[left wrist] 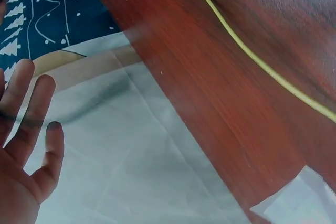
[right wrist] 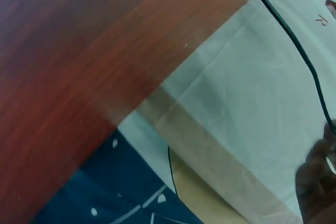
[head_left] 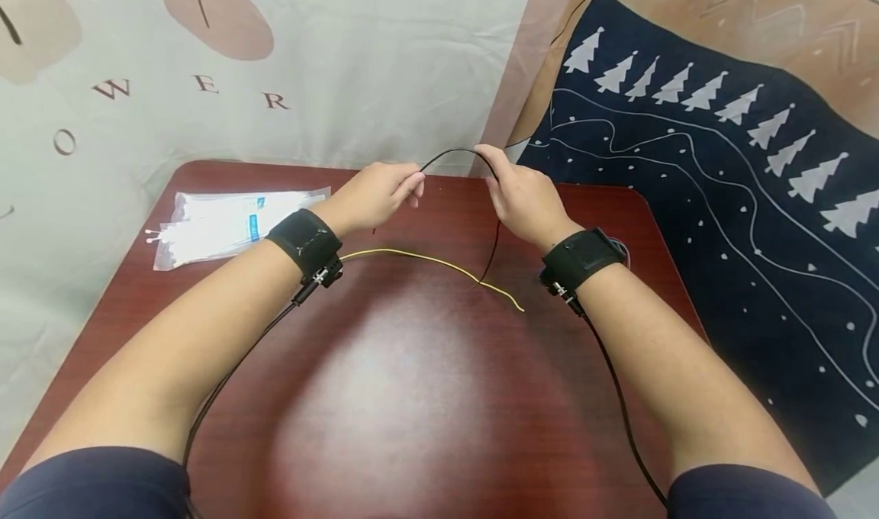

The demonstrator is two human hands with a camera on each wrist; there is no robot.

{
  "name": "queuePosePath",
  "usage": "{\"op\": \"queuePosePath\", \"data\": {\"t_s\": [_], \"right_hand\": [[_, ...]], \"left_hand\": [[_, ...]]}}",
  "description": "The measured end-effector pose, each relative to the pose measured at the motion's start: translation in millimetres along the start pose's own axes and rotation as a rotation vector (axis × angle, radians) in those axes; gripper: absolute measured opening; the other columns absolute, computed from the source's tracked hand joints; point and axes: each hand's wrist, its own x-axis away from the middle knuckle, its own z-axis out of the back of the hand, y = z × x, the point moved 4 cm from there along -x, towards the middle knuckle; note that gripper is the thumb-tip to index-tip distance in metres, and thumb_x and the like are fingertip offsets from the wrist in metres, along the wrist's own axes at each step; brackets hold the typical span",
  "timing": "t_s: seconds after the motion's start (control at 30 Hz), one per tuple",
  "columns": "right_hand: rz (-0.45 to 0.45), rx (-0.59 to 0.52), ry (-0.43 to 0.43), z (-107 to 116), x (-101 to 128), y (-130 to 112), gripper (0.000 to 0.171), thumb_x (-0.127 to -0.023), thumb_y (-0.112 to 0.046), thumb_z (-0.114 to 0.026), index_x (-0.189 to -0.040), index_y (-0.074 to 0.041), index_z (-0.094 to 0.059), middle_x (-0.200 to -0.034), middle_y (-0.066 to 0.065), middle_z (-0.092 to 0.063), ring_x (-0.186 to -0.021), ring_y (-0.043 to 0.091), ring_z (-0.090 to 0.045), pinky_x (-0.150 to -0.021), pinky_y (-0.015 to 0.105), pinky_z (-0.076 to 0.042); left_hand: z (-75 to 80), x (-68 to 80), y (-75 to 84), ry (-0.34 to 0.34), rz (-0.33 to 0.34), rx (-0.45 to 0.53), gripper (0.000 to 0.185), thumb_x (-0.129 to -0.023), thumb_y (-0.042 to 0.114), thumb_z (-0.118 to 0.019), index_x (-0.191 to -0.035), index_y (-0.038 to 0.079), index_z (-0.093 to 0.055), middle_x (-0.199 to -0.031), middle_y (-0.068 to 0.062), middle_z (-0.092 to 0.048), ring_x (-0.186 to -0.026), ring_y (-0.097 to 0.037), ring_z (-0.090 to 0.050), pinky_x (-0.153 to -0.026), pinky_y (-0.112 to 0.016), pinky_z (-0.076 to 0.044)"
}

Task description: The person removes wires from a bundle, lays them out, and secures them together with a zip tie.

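Head view, near to far. Two bare forearms, each with a black wrist strap and trailing cable, reaching over a dark red wooden counter (head_left: 412,397). Yellow wire (head_left: 426,259): lying loose on the counter between the wrists, its far end crossed by the hanging black wire. Black wire (head_left: 458,153): held above the counter's far half, arched between both hands, one tail dropping to the counter surface by the yellow wire. Left hand (head_left: 376,196): fingers curled, pinching the black wire's left end at the fingertips. Right hand (head_left: 523,195): fingers curled, gripping the same wire at the right of the arch. Clear bag of white cable ties (head_left: 230,225): flat on the counter's far left corner, well apart from both hands. Behind the counter: pale printed cloth (head_left: 309,46); to the right, dark blue cloth with white trees (head_left: 721,168).
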Motion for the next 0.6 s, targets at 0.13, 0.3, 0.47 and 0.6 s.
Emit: {"op": "queuePosePath", "data": {"t_s": [0.13, 0.3, 0.47, 0.6], "right_hand": [[-0.026, -0.128, -0.071, -5.7, 3.3, 0.4, 0.049, -0.098, -0.009, -0.051, -0.145, -0.011, -0.034, -0.060, 0.003, -0.044, -0.045, 0.018, -0.040, -0.048, 0.032, -0.034], [-0.072, -0.221, -0.170, -13.9, 11.5, 4.2, 0.038, -0.098, -0.008, -0.050, -0.136, -0.007, -0.042, -0.068, 0.005, -0.045, -0.049, 0.018, -0.041, -0.052, 0.032, -0.036], [-0.156, -0.309, -0.252, -20.8, 19.9, 14.7, 0.025, -0.100, -0.007, -0.049, -0.125, -0.007, -0.050, -0.076, 0.007, -0.056, -0.062, 0.016, -0.052, -0.059, 0.031, -0.043], [-0.227, -0.341, -0.321, -25.0, 26.4, 22.2, 0.022, -0.103, -0.012, -0.046, -0.124, -0.008, -0.051, -0.090, 0.009, -0.062, -0.073, 0.019, -0.059, -0.067, 0.035, -0.048]], "left_hand": [[2.8, 3.0, -4.3, 0.016, 0.024, 0.000, 0.029, -0.107, 0.026, -0.036, -0.093, 0.012, -0.058, -0.080, 0.001, -0.068, -0.078, -0.012, -0.062, -0.073, -0.033, -0.042], [6.8, 8.5, -12.9, 0.017, 0.038, 0.006, 0.029, -0.107, 0.025, -0.037, -0.094, 0.010, -0.059, -0.081, -0.002, -0.068, -0.079, -0.016, -0.064, -0.074, -0.034, -0.045], [8.7, 17.4, -25.9, 0.004, 0.056, -0.005, 0.030, -0.107, 0.027, -0.036, -0.094, 0.010, -0.058, -0.080, -0.004, -0.065, -0.077, -0.020, -0.064, -0.072, -0.035, -0.045], [9.6, 27.7, -36.5, -0.012, 0.072, -0.044, 0.031, -0.106, 0.031, -0.036, -0.095, 0.013, -0.059, -0.078, -0.004, -0.061, -0.072, -0.019, -0.058, -0.070, -0.035, -0.043]]}}
